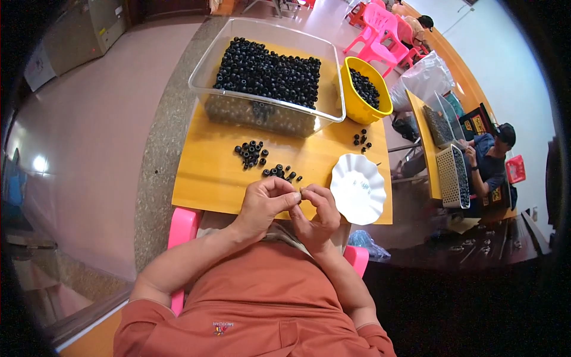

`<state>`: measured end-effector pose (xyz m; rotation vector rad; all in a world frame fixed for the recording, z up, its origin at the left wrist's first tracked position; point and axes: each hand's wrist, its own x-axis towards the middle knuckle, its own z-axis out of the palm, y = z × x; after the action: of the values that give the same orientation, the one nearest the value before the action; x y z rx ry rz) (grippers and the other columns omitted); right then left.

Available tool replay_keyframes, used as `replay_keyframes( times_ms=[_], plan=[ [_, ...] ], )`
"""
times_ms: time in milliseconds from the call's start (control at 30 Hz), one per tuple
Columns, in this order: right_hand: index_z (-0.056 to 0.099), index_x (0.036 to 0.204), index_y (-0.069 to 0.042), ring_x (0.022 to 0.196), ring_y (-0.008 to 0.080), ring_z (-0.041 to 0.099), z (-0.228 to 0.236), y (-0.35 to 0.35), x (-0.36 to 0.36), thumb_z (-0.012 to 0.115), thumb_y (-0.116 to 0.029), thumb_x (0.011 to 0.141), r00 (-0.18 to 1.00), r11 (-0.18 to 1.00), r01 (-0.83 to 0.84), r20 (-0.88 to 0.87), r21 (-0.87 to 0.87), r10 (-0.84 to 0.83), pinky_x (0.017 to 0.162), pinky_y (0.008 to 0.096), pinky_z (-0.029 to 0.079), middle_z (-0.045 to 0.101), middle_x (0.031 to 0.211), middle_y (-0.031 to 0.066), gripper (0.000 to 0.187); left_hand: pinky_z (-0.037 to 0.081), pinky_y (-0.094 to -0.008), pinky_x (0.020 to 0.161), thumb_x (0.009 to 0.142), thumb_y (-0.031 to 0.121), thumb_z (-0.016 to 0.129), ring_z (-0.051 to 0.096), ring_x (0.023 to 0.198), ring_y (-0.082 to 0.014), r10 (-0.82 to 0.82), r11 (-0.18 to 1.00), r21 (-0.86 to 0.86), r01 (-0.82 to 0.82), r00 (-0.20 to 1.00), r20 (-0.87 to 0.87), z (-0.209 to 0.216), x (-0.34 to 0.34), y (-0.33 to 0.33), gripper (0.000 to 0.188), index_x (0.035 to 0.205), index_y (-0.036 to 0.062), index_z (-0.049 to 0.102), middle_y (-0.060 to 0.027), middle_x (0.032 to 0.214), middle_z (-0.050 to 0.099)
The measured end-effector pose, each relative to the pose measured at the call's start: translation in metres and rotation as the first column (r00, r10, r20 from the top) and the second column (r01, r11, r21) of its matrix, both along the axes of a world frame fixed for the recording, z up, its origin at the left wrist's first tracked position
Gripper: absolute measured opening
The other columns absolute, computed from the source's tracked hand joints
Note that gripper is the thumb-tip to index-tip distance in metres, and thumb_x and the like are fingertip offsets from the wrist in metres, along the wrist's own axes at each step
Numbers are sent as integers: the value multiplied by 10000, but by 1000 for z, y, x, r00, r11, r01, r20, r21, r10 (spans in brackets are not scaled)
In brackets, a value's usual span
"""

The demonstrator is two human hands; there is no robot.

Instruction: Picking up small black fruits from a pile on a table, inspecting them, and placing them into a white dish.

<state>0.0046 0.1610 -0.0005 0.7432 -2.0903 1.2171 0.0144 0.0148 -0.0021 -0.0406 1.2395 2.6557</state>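
Note:
My left hand (270, 205) and my right hand (317, 217) meet at the table's near edge, thumbs and fingertips pinched together. A tiny dark thing shows between the fingertips, too small and covered to name. Just beyond my hands lies a loose row of small black round pieces (279, 171) with holes. A second cluster of black pieces (251, 153) sits slightly farther off to the left. Beside my right hand rests a white scalloped dish (350, 205) with small greenish marks or bits in its middle.
On the wooden table (202, 172) stands a clear plastic bin (267, 100) heaped with black pieces. A yellow tub (351, 110) holds more, and several loose ones (361, 140) lie below it. At right, another person (491, 157) sits by a white perforated basket (449, 178). Pink chairs (383, 33) stand behind.

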Motion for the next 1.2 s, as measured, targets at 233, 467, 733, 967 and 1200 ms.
replay_keyframes(
  times_ms=[233,467,733,967,1200],
  plan=[
    [629,993,25,763,240,631,-10,-1,-3,765,28,668,997,996,-22,75,-87,29,679,304,519,617,920,160,353,548,-256,757,857,36,657,654,843,-137,60,997,53,-62,997,44,-3,0,5,121,961,2,606,-77,913,670],
    [624,1004,34,771,254,633,-10,1,-6,760,17,690,1000,1000,14,20,-9,-14,673,315,522,617,924,170,343,551,-257,742,877,51,646,643,805,-120,47,996,68,-53,996,80,1,3,6,108,974,19,612,-47,885,658],
    [616,1003,45,807,275,631,-10,9,-9,761,11,696,999,1000,17,41,8,-17,698,323,519,617,930,183,341,552,-265,754,895,70,633,641,798,-125,60,995,70,-65,995,81,1,4,7,89,966,16,630,-51,877,651],
    [617,1008,40,815,287,631,-3,6,-7,750,28,698,998,1000,12,63,18,-13,703,328,519,617,930,184,338,552,-251,740,876,40,644,647,791,-125,80,996,42,-83,995,67,0,3,6,82,949,3,642,-67,887,666],
    [615,994,47,824,306,638,2,5,-7,735,37,708,1000,995,25,-8,94,-24,709,337,524,620,939,193,311,550,-243,718,866,39,655,647,768,-118,109,994,2,-109,992,63,-1,5,7,87,942,-3,662,-71,865,680]
  ],
)
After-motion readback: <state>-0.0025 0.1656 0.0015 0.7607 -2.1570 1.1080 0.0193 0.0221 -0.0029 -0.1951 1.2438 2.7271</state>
